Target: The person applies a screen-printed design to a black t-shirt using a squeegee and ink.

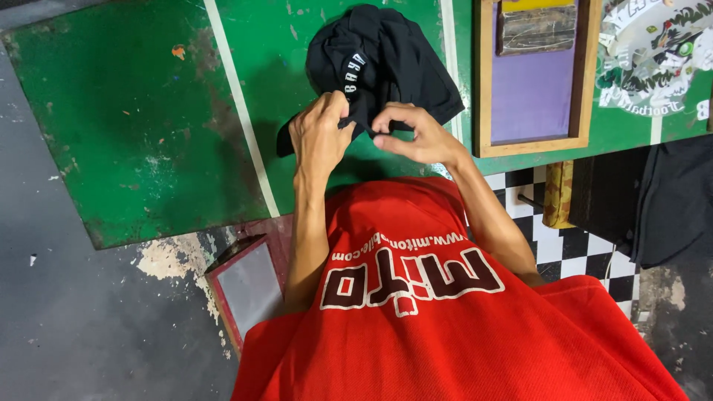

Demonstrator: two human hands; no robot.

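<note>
- Black garment bunched on green table, top centre of frame.
- Left hand and right hand both pinch its near edge; bulk lies just beyond fingertips.
- Wooden-framed screen at upper right.

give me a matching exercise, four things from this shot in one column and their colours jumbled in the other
Things
1. garment that the left hand and right hand pinch
2. table top
3. panel in the wooden frame
4. shirt the person wears

Colours
A. red
B. purple
C. black
D. green

Pairs: 1-C, 2-D, 3-B, 4-A
</note>
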